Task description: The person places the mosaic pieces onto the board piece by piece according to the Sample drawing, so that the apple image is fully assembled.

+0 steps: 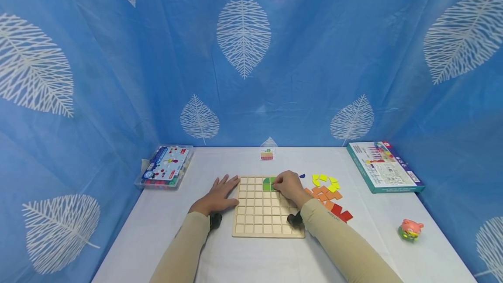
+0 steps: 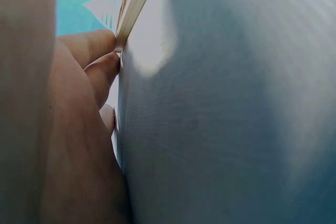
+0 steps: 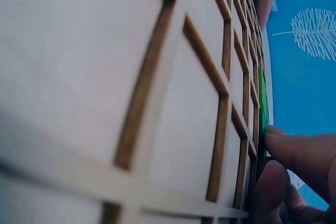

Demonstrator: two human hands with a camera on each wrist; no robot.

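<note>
Head view: wooden grid board [image 1: 258, 219] lies on the table [image 1: 243, 261]; left hand [image 1: 217, 198], fingers straight, touches its left edge. Right hand [image 1: 290, 185], fingers bent, touches green tiles [image 1: 267, 187] in the far cells; pinch cannot be confirmed. Sideways pressure could probably tilt a tile onto a divider [image 3: 227, 51].

Grid board [image 3: 191, 98] partly beyond wrist views

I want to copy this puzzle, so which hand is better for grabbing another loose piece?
Probably the right hand: it's at the green pieces on the board, and loose orange pieces lie on its side. The left hand rests at the board's left edge.
</note>
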